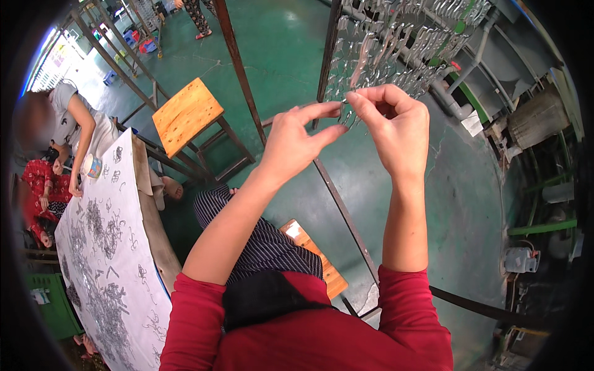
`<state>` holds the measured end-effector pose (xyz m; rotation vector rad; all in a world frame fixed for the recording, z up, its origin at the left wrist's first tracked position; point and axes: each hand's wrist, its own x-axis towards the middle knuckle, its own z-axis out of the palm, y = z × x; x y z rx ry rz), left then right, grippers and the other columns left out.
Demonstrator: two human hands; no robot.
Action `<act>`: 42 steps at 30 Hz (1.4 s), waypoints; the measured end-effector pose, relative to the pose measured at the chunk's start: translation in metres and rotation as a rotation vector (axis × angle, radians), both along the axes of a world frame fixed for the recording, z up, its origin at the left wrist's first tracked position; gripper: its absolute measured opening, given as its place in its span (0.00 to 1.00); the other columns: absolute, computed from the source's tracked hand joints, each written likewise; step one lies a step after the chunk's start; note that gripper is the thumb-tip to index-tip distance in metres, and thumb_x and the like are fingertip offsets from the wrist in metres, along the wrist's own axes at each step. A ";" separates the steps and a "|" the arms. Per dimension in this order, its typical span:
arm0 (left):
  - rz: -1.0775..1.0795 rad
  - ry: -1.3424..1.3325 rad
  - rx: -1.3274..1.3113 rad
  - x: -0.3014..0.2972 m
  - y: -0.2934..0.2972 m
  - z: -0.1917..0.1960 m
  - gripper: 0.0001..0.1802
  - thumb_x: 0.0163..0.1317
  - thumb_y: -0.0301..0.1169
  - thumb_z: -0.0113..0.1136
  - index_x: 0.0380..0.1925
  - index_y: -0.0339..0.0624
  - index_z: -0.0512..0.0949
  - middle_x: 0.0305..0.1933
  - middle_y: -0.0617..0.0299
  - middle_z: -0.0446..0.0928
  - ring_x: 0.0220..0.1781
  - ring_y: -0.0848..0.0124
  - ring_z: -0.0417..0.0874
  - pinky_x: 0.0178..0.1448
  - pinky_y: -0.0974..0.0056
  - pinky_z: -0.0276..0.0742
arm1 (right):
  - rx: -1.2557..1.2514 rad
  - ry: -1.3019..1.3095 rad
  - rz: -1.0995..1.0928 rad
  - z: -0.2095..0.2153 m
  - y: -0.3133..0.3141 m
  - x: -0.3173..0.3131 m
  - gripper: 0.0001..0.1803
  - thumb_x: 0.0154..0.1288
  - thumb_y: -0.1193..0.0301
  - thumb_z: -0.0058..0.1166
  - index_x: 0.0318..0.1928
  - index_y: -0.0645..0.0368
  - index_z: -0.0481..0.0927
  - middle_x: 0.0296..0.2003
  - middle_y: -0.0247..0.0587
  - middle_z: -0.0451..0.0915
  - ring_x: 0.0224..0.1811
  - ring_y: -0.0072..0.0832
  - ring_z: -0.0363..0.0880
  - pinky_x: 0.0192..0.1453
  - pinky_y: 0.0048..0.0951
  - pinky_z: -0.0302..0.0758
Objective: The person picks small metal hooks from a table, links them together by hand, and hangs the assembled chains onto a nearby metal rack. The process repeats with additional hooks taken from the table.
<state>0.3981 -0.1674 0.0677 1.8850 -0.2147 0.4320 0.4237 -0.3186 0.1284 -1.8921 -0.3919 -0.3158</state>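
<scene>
Both hands are pinching a small metal piece (346, 114) between them: the right hand (396, 127) is closing thumb and forefinger on its upper end, the left hand (300, 139) is nipping it from the other side with thumb and forefinger, the remaining fingers of each hand curling loosely away. The piece is sitting right at the fingertips, held up against the lower edge of a hanging rack (396, 43) crowded with rows of similar shiny parts on hooks; whether it is already caught on a hook cannot be told, since the fingers are covering the contact. Judging from the pose, doing this well is a matter of keeping the pinch light and near the tip of the piece, steadying with one hand while the other is guiding, and avoiding knocking the neighbouring pieces that are dangling just above and beside the grip. Below the raised forearms, red sleeves (396, 309) and a striped lap are showing over a green floor (451, 204). A wooden stool (185, 114) is standing to the left near a slanted metal frame bar (238, 68). Further left, a table covered in white sheet (124, 204) is carrying heaps of small dark metal parts, and another person in a grey top (68, 102) is leaning over its far end.
</scene>
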 end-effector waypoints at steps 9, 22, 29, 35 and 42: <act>0.170 -0.062 0.219 0.010 -0.006 -0.005 0.09 0.60 0.33 0.65 0.39 0.43 0.85 0.36 0.62 0.86 0.40 0.67 0.87 0.70 0.49 0.60 | 0.210 -0.002 -0.287 -0.064 -0.073 0.031 0.10 0.58 0.69 0.66 0.39 0.59 0.85 0.27 0.31 0.81 0.26 0.15 0.73 0.32 0.21 0.73; 0.201 -0.070 0.239 0.011 0.008 -0.009 0.09 0.59 0.33 0.65 0.37 0.43 0.85 0.38 0.59 0.86 0.41 0.65 0.87 0.69 0.48 0.63 | -0.189 -0.018 -0.487 -0.213 -0.075 0.107 0.12 0.56 0.65 0.66 0.41 0.51 0.86 0.32 0.34 0.80 0.30 0.28 0.78 0.36 0.32 0.75; 0.204 -0.063 0.213 0.008 0.012 -0.010 0.09 0.60 0.34 0.64 0.38 0.43 0.85 0.37 0.59 0.85 0.33 0.63 0.84 0.69 0.46 0.62 | -0.086 0.004 -0.442 -0.199 -0.061 0.094 0.08 0.58 0.67 0.66 0.35 0.57 0.86 0.32 0.35 0.81 0.25 0.23 0.77 0.33 0.27 0.74; 0.187 -0.012 0.209 0.005 0.014 -0.005 0.09 0.60 0.33 0.64 0.38 0.43 0.85 0.38 0.61 0.86 0.40 0.64 0.86 0.69 0.47 0.63 | 0.065 0.093 -0.384 -0.171 -0.069 0.065 0.07 0.56 0.72 0.68 0.34 0.62 0.86 0.29 0.33 0.81 0.26 0.18 0.76 0.33 0.21 0.73; 0.182 0.017 0.208 0.005 0.011 -0.005 0.10 0.59 0.33 0.64 0.39 0.41 0.85 0.36 0.59 0.86 0.38 0.65 0.87 0.65 0.51 0.68 | 0.088 0.092 -0.226 -0.124 -0.054 0.013 0.07 0.56 0.74 0.67 0.34 0.63 0.86 0.27 0.32 0.80 0.26 0.17 0.75 0.34 0.20 0.72</act>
